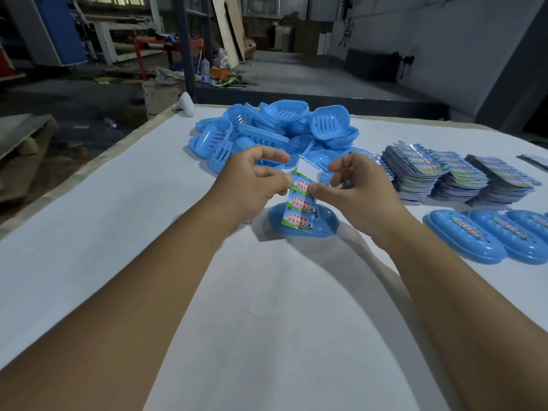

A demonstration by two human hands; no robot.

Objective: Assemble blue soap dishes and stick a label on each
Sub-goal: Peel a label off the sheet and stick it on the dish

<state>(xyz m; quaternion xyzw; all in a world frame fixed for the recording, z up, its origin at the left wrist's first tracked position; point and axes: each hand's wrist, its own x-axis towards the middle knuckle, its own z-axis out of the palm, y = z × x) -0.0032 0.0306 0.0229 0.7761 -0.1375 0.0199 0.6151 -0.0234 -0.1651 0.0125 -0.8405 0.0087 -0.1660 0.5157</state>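
Blue soap dishes [261, 129], a green label strip [298, 207] with red lettering, white table [118, 203].

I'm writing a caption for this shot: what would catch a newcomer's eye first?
Both hands, left hand and right hand, pinch a label strip above a blue soap dish at the table's centre. Behind them lies a heap of blue dish parts; label stacks stand at right.
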